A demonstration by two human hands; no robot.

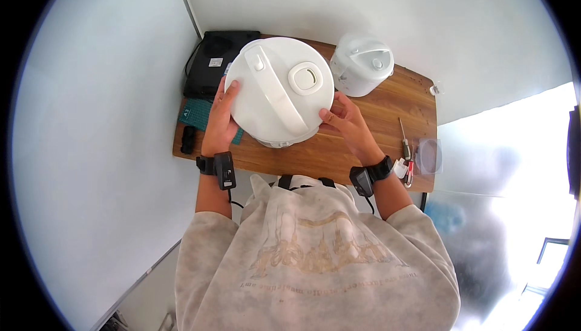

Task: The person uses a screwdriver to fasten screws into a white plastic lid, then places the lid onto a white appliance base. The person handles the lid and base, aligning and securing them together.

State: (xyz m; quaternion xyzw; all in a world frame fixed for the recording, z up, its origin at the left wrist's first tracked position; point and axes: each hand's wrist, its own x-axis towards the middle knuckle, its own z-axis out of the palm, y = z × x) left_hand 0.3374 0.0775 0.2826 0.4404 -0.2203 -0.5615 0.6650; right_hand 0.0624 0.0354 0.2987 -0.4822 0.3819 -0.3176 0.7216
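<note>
Between my hands is a large round white rice cooker [254,110], seen from above. Its lid has a long carrying handle across it and an oval steam vent to the right of the handle. My left hand [222,118] grips the cooker's left side, thumb on the lid's rim and fingers mostly hidden beneath. On the lower right, my right hand [346,124] holds the rim with its thumb on top and fingers curled at the side. Whether the cooker touches the table cannot be told from this view.
A smaller white rice cooker [362,68] stands behind on the right of the wooden table [396,104]. A black flat appliance [203,74] and green cutting mat [196,113] lie left. At right are a screwdriver [406,148], a red-handled tool [410,170] and a clear disc [430,155].
</note>
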